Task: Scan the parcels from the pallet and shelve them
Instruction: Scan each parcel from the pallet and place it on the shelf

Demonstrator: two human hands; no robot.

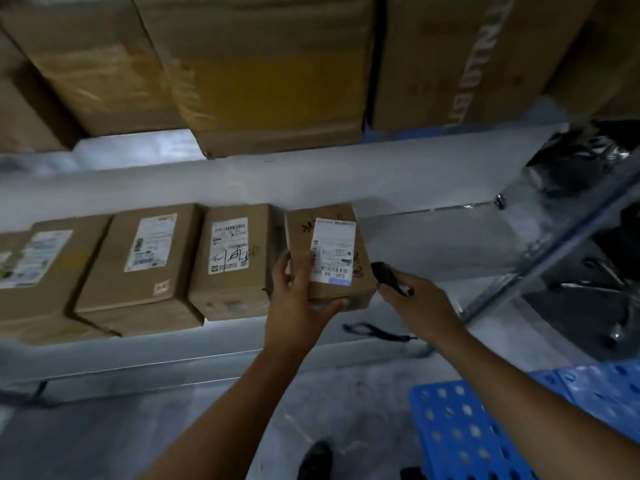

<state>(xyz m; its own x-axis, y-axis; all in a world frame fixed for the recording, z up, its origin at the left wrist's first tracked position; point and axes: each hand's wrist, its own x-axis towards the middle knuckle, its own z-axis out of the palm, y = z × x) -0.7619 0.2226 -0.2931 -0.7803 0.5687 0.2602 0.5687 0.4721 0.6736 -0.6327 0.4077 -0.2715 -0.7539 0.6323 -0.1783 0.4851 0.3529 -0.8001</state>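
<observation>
1. Head view: the left hand grips the parcel by its near left corner, fingers on top.
2. Just right of the parcel, the right hand clasps a black scanner.
3. The parcel rests at the shelf front; boxes line up left of the left hand.
4. A blue pallet lies below the right forearm.

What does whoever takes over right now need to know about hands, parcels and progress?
Left hand grips the small parcel at the right end of the shelf row.
Right hand holds the black scanner beside its label; scan not confirmed.
Other labelled parcels already sit in line on the shelf.
Left: set this one down, then check the blue pallet for more.
</observation>
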